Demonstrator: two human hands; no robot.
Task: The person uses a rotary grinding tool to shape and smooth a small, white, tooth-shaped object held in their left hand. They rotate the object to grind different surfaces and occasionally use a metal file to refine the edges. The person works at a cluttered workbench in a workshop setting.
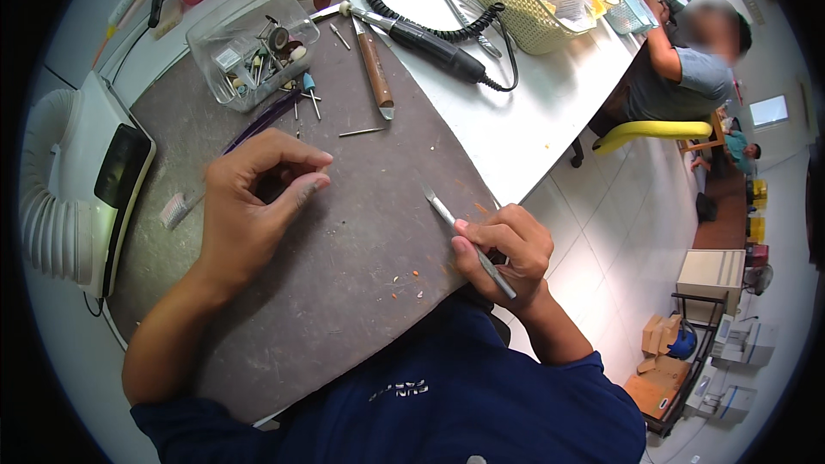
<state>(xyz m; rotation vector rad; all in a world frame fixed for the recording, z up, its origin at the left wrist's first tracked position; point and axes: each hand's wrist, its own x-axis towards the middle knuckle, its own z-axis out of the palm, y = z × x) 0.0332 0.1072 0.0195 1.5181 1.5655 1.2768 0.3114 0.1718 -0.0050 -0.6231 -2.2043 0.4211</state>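
My right hand (507,249) grips a slim metal craft knife (443,210) like a pen, its blade pointing up and left over the grey-brown work mat (344,292). My left hand (258,198) hovers above the mat's left part, fingers curled, with thumb and forefinger tips nearly together. Whatever they may hold is too small or hidden to make out. Small orange and white crumbs (415,273) lie on the mat between my hands. Beyond them are a thin metal bit (361,131), a blue-tipped rotary bit (310,90) and a wooden-handled knife (373,69).
A clear plastic box (215,43) of rotary bits stands at the back left. A black rotary handpiece (430,47) with coiled cord lies near a woven basket (524,9). At the left sits a white machine with a ribbed hose (51,189). Another person (679,77) sits at the right.
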